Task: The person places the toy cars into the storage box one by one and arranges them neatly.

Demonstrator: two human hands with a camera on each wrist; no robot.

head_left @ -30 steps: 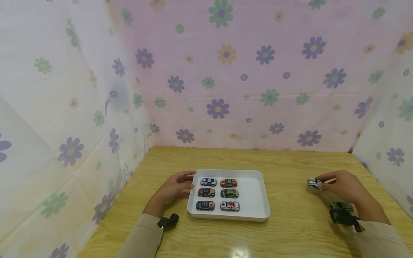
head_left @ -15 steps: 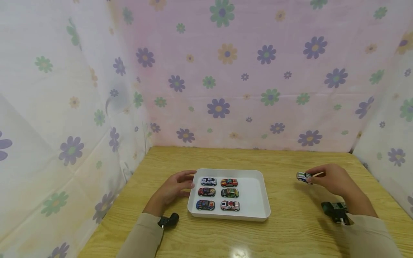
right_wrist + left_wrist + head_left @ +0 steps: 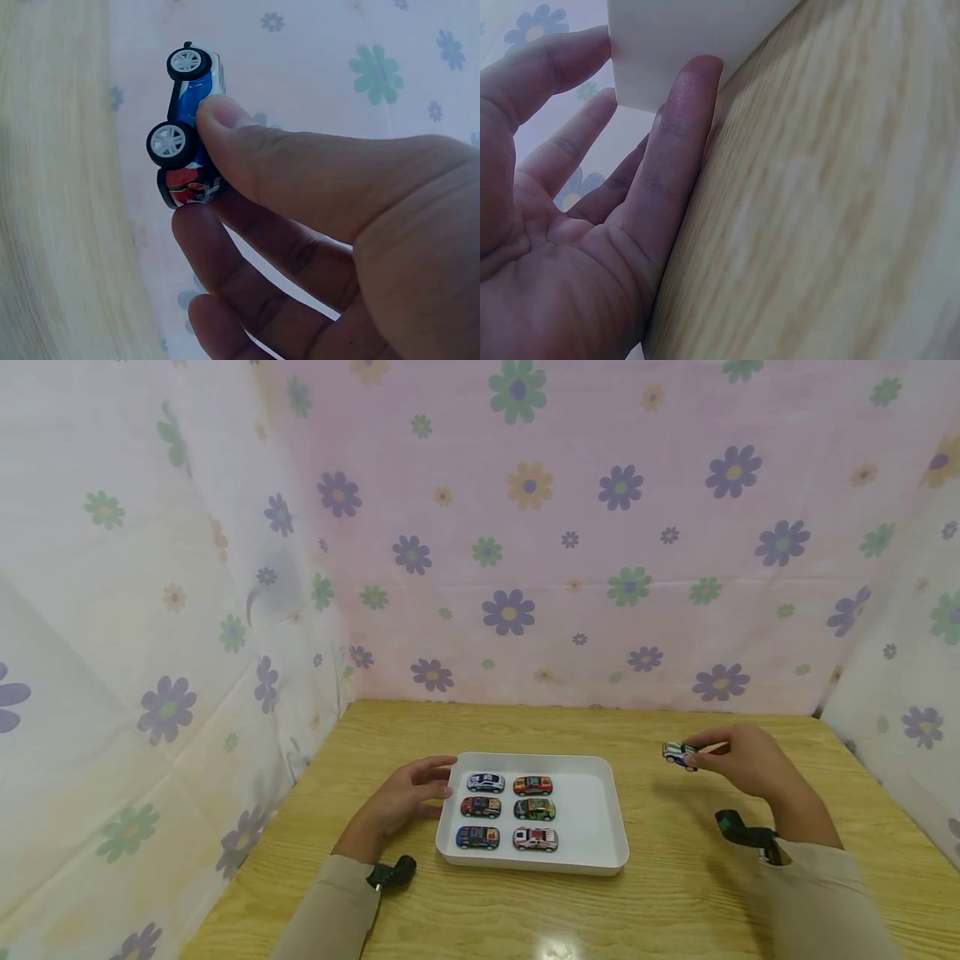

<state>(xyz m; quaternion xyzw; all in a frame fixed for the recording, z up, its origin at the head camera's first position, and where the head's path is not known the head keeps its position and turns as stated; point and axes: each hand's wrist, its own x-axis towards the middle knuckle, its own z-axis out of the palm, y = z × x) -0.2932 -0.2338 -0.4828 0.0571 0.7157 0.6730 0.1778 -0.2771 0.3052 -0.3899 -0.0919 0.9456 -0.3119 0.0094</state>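
Note:
My right hand (image 3: 742, 762) pinches a small toy car (image 3: 679, 755) between thumb and fingers, held above the table to the right of the tray. In the right wrist view the toy car (image 3: 184, 112) shows blue, white and red paint and two white-spoked wheels, with the thumb on its side. At the left, my left hand (image 3: 408, 797) touches the outer left wall of a white tray (image 3: 592, 860) with extended fingers. The left wrist view shows its fingertips against the white tray wall (image 3: 682, 37). Several toy cars stand in two columns in the tray's left and middle.
A white police-style toy car (image 3: 536, 839) is nearest in the second column. The tray's right part shows bare white floor. A wooden table (image 3: 645, 910) lies beneath, with flowered cloth (image 3: 562, 643) behind and at the sides. Each wrist wears a black camera (image 3: 393, 872).
My right hand has carried the toy car leftward and up from the table's right side. A green toy car seen there earlier is now hidden behind the right arm. The left hand has stayed put.

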